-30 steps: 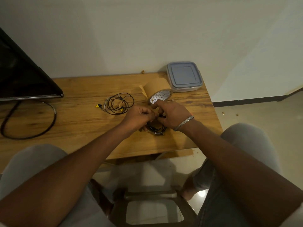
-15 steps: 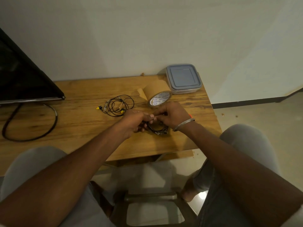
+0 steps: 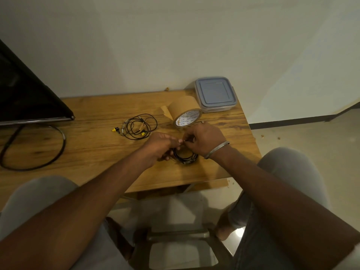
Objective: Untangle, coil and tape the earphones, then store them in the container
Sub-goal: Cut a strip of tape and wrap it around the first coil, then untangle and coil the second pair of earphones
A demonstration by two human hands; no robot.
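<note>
Holding the coiled black earphones [image 3: 185, 161] low over the wooden surface [image 3: 87, 152], a little in from its front edge and right of our midline, we keep both grips at one small spot. The coil is a flattish ring, slightly wider left to right than front to back. It lies just below our meeting fingertips [image 3: 180, 141], on the side toward us. Whether it rests on the wood or hangs clear of it we cannot tell.

Our left grip [image 3: 158, 146] comes in from the left, fingers curled round the ring's left side. Our right grip [image 3: 205, 136] arches over the far side, knuckles up, thumb and forefinger pinched together at the ring's upper rim. Both grips are thus clamped on the coil and touch each other there. Whether a strip of tape lies between the fingertips is too small and shaded to tell.

Just beyond the right grip the brown tape roll [image 3: 188, 118] stands on its edge, core facing us; the right grip is plainly the nearer to it. Left of the roll, well apart from our hands, a second set of earphones with yellow tips [image 3: 139, 126] lies loosely looped. Farthest back, at the right rear corner, sits the square plastic container [image 3: 215, 93], lid on. We judge that binding the coil is the step in hand, and that the lid must come off before storing.
</note>
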